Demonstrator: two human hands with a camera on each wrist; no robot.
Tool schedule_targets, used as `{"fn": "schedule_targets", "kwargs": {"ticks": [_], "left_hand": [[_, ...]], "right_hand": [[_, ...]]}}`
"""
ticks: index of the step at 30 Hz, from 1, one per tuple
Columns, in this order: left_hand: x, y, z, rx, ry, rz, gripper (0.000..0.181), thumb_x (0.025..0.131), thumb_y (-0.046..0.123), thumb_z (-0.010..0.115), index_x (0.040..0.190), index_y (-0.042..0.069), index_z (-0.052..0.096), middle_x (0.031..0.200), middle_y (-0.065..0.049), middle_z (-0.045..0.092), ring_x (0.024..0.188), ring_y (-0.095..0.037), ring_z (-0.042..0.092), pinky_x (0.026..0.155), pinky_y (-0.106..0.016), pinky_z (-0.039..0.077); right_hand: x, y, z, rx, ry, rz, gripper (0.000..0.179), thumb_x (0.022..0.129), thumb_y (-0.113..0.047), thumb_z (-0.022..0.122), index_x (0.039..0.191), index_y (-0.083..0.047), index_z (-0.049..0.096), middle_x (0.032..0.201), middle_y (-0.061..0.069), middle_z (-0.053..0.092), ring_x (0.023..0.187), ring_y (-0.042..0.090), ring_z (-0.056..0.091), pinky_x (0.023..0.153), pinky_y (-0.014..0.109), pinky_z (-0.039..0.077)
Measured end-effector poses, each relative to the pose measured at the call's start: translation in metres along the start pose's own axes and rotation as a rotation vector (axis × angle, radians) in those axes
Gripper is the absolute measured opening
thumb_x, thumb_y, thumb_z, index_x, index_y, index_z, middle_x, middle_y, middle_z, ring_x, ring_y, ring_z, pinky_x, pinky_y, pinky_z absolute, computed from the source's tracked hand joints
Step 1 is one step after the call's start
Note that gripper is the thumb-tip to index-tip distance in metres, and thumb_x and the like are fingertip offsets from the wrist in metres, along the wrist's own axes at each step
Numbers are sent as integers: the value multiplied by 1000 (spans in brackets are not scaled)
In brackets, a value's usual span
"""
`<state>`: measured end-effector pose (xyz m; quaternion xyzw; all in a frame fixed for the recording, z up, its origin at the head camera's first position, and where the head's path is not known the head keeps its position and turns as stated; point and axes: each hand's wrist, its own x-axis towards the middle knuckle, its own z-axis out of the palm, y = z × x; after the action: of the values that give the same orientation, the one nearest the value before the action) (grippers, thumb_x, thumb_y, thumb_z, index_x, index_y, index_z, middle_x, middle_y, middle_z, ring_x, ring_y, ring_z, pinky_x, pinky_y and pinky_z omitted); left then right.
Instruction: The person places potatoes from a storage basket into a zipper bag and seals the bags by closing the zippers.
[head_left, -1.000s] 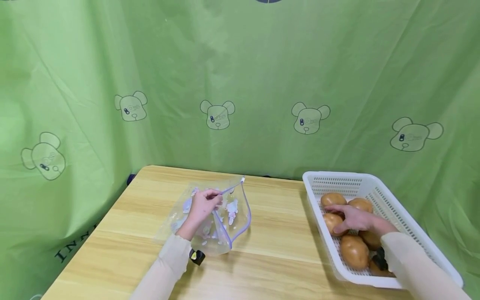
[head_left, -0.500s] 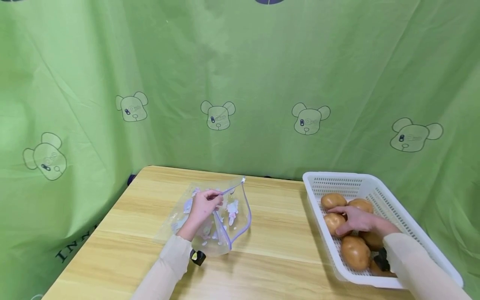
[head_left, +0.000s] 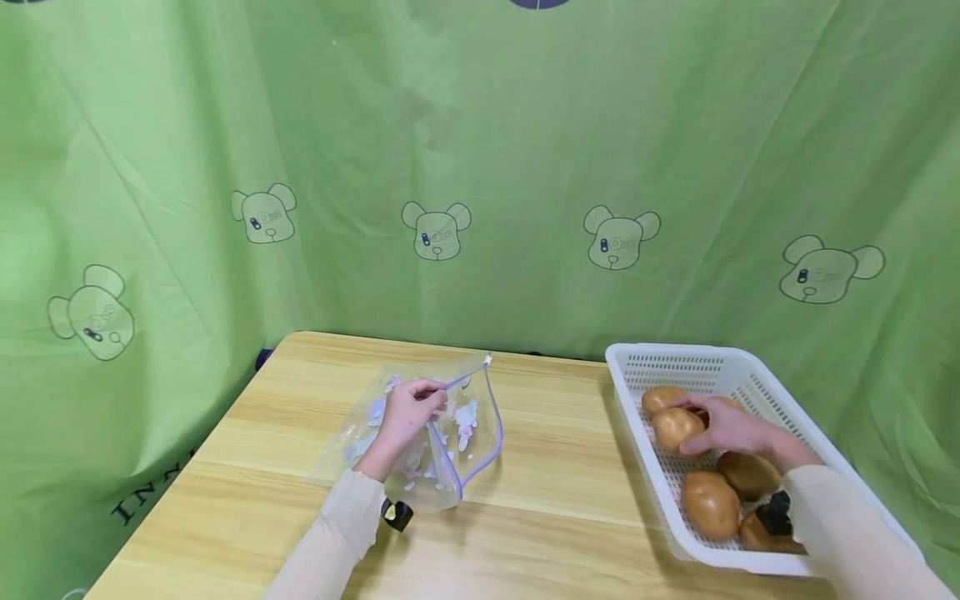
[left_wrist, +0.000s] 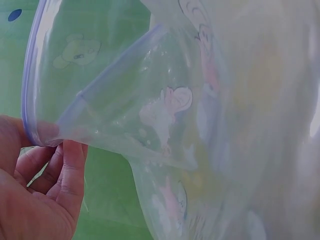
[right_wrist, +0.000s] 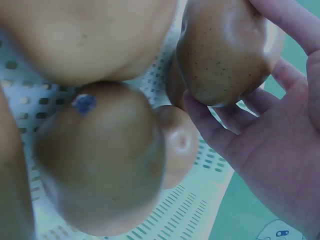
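Note:
My left hand (head_left: 407, 414) pinches the upper edge of a clear zip bag (head_left: 467, 417) with a purple seal and pastel cartoon prints. In the left wrist view the bag's mouth gapes, its purple rim between thumb and fingers. Over at the right, my right hand (head_left: 731, 427) holds a brown potato (head_left: 677, 428) inside a white basket (head_left: 675, 347). Dark specks mark this potato in the right wrist view, where thumb and fingers curl round it. Other potatoes (head_left: 710, 504) lie around the hand, one behind it mostly hidden.
The basket's slotted walls rise around the potatoes on the right of the wooden table (head_left: 555, 467). Behind the table hangs a green curtain (head_left: 525, 125) with bear heads. A small black wrist camera (head_left: 396, 514) sits beside the left sleeve.
My right hand has raised its potato off the basket floor and shifted slightly right and back. The left hand and bag have stayed nearly still.

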<state>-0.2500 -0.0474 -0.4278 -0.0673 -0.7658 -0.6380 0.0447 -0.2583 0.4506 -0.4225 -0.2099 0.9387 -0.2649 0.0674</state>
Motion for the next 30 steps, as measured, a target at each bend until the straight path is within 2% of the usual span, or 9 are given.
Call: {"fn": "schedule_targets", "kwargs": {"ticks": [3,6,11,17,25,30], "left_hand": [[9,-18,2,-15,9,-18,18,89,2,62,104,-7,67,88,-22,66,76,-28,66,63,-28,57],[10,-22,3,-20,18,-18,17,89,4,63,103,-4,68,87,-19,67,73,-21,66,62,-26,57],[9,-21,3,-33,23,3,17,88,4,63,102,-5,68,84,-17,67,71,-19,65,62,-27,57],[9,-20,4,-46,24,-8,17,88,3,63,102,-4,68,84,-15,67,73,-18,65,62,-27,57],[8,-18,4,-45,25,-11,16,88,4,63,102,-4,69,82,-12,67,71,-17,65,62,-27,57],[9,-18,5,-49,28,-14,17,89,5,63,103,-4,68,82,-10,67,72,-17,65,63,-28,57]], "right_hand": [[-1,-1,-4,49,6,2,67,72,-25,82,124,1,49,112,17,57,93,24,56,77,32,49],[-1,-3,-7,71,17,-6,65,73,-23,82,122,0,48,112,16,55,94,22,55,77,28,49],[-1,-13,-13,81,44,-43,64,72,-21,82,122,1,47,111,16,56,91,19,56,73,28,51],[-1,-26,-20,3,93,-50,72,73,-26,82,129,2,47,115,17,57,96,23,56,77,27,50],[3,-45,-30,-46,86,-37,77,76,-32,79,134,3,44,120,22,56,103,33,56,88,44,45],[8,-55,-32,-42,98,-1,77,75,-37,79,135,-2,45,121,20,56,103,31,56,89,46,43]]}}
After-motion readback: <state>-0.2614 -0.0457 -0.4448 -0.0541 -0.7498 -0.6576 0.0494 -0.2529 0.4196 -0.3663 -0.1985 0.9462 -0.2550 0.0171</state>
